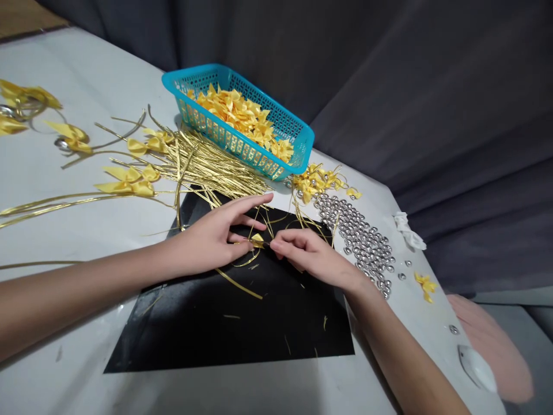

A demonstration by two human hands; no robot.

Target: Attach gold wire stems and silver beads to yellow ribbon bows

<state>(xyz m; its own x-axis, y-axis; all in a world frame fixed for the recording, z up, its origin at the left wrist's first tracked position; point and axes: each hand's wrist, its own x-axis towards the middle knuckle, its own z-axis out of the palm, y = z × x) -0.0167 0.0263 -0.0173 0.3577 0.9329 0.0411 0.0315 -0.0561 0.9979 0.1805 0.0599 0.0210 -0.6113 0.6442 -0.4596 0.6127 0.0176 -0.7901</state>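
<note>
Over the black mat (242, 328), my left hand (216, 233) pinches the edge of a small yellow ribbon bow (258, 240) between its thumb and a finger, the index finger stretched out above. My right hand (305, 251) is closed at the bow's right side, its thumb and index finger pinching a thin strand that looks dark here, probably gold cord. A loop of gold cord (248, 262) hangs under the bow. The fingers partly hide the bow and where the strand meets it.
A blue basket (242, 138) holds many yellow bows. A pile of gold cords (211, 164) lies before it. Silver beads (358, 236) spread at the right. Bows with cords (129, 180) lie left, others (317, 181) behind the beads. A white mouse-like object (477, 368) sits at the right edge.
</note>
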